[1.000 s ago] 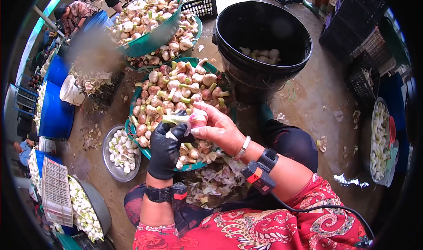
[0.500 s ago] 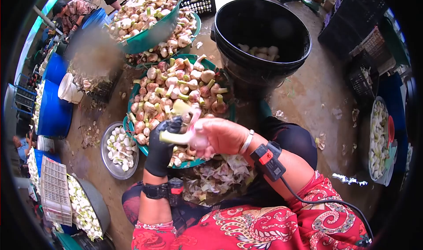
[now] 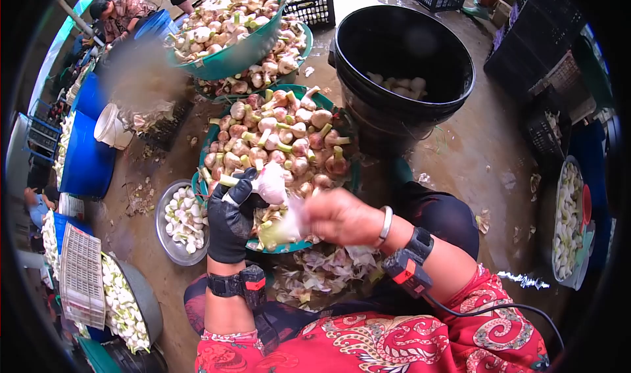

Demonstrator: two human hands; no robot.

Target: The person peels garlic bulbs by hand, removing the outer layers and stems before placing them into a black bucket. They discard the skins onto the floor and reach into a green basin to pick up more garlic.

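Wet brown floor (image 3: 453, 159) is stretching beneath my left grip (image 3: 231, 212) and my right grip (image 3: 332, 216). A heap of papery peelings (image 3: 325, 274) is lying below them, a metal bowl (image 3: 161, 225) is sitting left of my left grip, and a black bucket (image 3: 368, 107) is standing beyond my right.

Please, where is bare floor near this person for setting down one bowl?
The widest patch is wet floor between the black bucket and the right-side tray, with scattered skins. A smaller one, also littered, lies between the metal bowl and the blue tub. Crowded: the green garlic basin, hemmed by bowl, skin heap and bucket.
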